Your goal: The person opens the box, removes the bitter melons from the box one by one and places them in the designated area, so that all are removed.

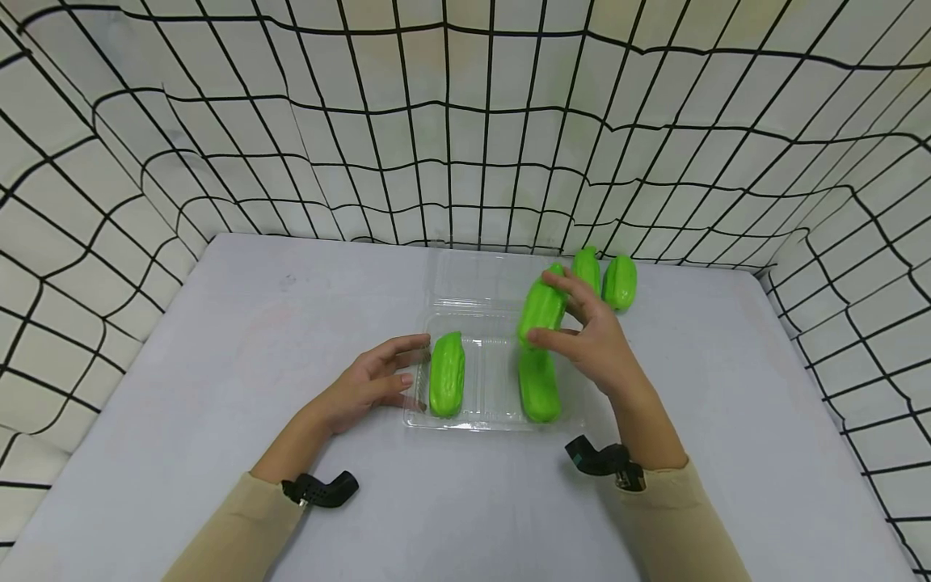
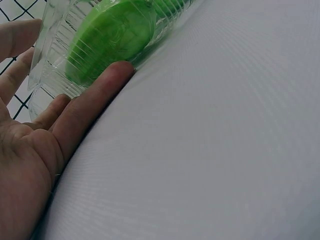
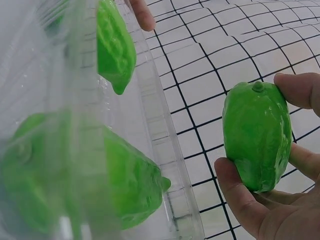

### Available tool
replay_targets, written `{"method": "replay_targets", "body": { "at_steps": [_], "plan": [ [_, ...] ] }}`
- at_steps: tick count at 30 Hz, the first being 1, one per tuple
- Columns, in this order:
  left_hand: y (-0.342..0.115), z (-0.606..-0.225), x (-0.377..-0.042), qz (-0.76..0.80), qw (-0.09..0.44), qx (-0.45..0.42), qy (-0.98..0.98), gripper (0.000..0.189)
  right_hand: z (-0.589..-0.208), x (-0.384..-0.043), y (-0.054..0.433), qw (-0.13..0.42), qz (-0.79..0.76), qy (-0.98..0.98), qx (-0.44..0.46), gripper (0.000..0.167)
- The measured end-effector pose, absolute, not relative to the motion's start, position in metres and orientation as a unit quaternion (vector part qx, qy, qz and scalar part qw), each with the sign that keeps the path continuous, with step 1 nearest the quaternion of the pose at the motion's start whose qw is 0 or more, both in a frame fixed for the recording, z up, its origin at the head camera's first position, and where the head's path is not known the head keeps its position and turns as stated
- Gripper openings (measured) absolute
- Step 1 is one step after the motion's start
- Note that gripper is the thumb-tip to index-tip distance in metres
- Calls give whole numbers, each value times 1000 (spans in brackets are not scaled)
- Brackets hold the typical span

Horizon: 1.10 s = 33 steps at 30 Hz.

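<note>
In the head view, an unfolded clear plastic box (image 1: 476, 425) lies on the table, its lid (image 1: 465, 279) flat toward the back. One green bitter melon (image 1: 447, 376) lies in its left part and another (image 1: 540, 388) in its right. My right hand (image 1: 592, 339) pinches a third bitter melon (image 3: 257, 137) between thumb and fingertips, above the box's right side. In the head view this melon overlaps the far end of the one below. My left hand (image 1: 367, 380) rests at the box's left wall, fingers extended and spread along it.
Two more bitter melons stand at the back right of the table, one (image 1: 586, 268) beside the other (image 1: 621, 283). A black wire grid (image 1: 465, 105) rises behind the white table (image 1: 291, 291) and along both sides.
</note>
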<state>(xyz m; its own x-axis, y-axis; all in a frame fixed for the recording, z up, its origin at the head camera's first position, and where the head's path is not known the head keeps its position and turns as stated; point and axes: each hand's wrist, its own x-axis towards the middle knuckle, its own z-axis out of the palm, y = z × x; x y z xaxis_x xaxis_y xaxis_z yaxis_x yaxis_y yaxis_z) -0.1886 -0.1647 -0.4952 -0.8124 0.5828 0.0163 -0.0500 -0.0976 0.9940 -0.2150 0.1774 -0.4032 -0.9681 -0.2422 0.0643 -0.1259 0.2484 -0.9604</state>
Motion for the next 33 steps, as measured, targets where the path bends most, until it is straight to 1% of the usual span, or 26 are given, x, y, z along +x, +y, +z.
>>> {"method": "replay_targets", "body": {
  "at_steps": [33],
  "plan": [
    [-165, -497, -190, 711, 225, 212, 632, 59, -401, -223, 206, 26, -594, 800, -75, 76]
  ]
}}
